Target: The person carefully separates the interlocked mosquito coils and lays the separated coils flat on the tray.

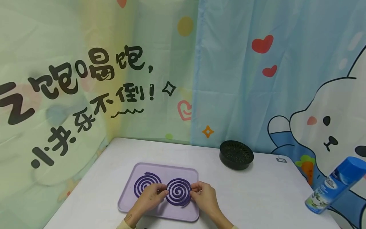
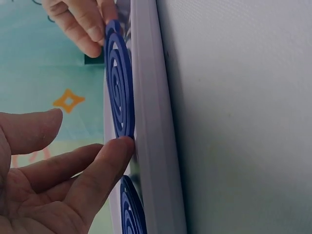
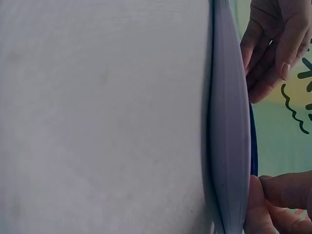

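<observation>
Two dark purple-blue mosquito coils lie flat over a shallow lilac tray (image 1: 171,212) in the head view. At the left edge of the right coil (image 1: 178,192) is my left hand (image 1: 151,197), its fingertips touching the rim while the thumb stands apart in the left wrist view. My right hand (image 1: 206,196) pinches the opposite edge of that coil between thumb and fingers. The left coil (image 1: 138,188) is partly covered by my left hand. Seen edge-on in the left wrist view, the right coil (image 2: 127,97) sits close to the tray surface; whether it touches is unclear.
A black round slotted container (image 1: 236,156) stands at the back of the white table (image 1: 251,194). A blue spray can (image 1: 333,187) with a blue cap is at the far right. Printed curtains (image 1: 228,79) hang behind the table.
</observation>
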`<action>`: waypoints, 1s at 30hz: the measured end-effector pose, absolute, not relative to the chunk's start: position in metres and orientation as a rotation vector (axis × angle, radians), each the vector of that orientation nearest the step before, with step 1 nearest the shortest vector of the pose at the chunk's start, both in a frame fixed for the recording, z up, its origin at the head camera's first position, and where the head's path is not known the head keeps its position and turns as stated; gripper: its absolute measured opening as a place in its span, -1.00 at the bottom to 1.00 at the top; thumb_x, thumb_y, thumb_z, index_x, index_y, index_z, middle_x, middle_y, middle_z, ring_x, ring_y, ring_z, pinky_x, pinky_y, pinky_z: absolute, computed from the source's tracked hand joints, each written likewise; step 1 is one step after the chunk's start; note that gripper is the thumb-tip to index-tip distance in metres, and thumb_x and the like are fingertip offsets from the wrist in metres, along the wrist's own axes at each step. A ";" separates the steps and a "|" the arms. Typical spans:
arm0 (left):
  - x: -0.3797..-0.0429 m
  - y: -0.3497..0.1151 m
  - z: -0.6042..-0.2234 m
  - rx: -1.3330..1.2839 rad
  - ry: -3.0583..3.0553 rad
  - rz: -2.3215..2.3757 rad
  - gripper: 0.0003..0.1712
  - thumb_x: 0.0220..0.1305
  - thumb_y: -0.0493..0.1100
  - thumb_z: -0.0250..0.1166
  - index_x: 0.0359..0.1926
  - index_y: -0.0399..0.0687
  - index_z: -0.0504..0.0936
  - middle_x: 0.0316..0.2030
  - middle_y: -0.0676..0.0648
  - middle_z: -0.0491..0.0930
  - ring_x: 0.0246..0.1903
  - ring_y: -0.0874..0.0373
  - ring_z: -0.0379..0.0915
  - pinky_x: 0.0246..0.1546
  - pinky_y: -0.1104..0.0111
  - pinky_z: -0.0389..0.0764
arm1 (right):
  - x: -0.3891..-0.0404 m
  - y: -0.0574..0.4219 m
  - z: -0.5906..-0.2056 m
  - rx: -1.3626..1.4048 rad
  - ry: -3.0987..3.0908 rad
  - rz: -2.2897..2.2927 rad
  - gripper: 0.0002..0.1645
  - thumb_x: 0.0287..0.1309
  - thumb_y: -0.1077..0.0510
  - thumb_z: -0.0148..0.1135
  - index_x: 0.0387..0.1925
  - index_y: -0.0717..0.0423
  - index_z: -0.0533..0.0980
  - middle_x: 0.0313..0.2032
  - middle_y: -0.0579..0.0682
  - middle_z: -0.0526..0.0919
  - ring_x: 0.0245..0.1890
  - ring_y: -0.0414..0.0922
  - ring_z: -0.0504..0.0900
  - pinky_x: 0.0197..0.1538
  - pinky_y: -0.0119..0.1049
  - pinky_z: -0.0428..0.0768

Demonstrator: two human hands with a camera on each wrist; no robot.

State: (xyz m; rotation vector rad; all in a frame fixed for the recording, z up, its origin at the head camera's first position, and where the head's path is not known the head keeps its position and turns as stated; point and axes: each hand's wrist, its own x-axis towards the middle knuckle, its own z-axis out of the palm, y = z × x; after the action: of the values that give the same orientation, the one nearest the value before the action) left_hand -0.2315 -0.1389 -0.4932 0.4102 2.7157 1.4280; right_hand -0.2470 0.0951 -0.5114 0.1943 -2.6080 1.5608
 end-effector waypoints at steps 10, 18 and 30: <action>-0.232 -0.138 -0.493 0.420 2.725 1.425 -0.60 0.35 -0.16 0.30 0.03 -0.45 0.63 -0.24 -0.19 0.73 -0.31 0.11 0.63 -0.32 0.39 0.66 | -0.246 0.097 -0.511 0.235 -2.627 1.502 -0.79 -0.06 0.42 0.42 -0.28 0.30 0.66 -0.45 -0.01 0.71 -0.50 -0.26 0.66 -0.44 -0.53 0.63; -0.230 -0.138 -0.492 0.410 2.708 1.429 -0.59 0.36 -0.17 0.29 0.04 -0.47 0.62 -0.19 -0.24 0.74 -0.28 0.07 0.67 -0.30 0.38 0.70 | -0.246 0.097 -0.507 0.202 -2.706 1.455 -0.83 0.04 0.36 0.32 -0.27 0.22 0.68 -0.51 -0.09 0.69 -0.54 -0.28 0.59 -0.49 -0.50 0.58; -0.229 -0.137 -0.493 0.409 2.760 1.385 -0.61 0.35 -0.16 0.30 0.04 -0.40 0.64 -0.13 -0.25 0.73 -0.19 -0.01 0.68 -0.20 0.25 0.72 | -0.244 0.103 -0.497 0.207 -2.784 1.756 -0.63 0.21 0.29 0.20 0.06 0.32 0.54 -0.47 0.07 0.76 -0.63 -0.15 0.70 -0.64 -0.43 0.45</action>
State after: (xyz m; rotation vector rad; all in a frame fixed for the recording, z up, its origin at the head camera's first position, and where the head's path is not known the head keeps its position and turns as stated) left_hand -0.2288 -0.1372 -0.4928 0.4093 2.7597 1.3855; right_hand -0.2437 0.1030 -0.4967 0.2066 -2.7845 1.7561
